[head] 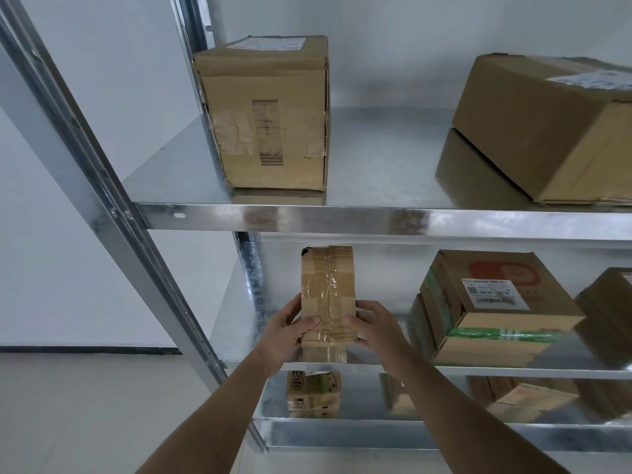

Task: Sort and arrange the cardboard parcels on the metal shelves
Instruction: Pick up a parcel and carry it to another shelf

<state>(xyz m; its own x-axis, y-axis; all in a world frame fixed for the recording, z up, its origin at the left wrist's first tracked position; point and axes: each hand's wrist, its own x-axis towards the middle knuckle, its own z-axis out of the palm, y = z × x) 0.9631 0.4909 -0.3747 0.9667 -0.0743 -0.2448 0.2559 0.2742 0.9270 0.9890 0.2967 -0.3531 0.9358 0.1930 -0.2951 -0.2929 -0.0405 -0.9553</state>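
Standing parcel [327, 295] between both hands

Plain white walls [102, 80], dark skirting [85, 349], pale floor [85, 412]

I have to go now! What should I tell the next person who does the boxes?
Left hand and right hand: both grip the small taped parcel, which stands upright at the left of the middle shelf.
Middle shelf, right: labelled box with green tape, another box at the picture's edge.
Top shelf: tall box left, big tilted box right.
Bottom shelf: more parcels, partly hidden.
Done: several boxes are shelved.
Left: let go of the taped parcel, probably straighten the tilted box.
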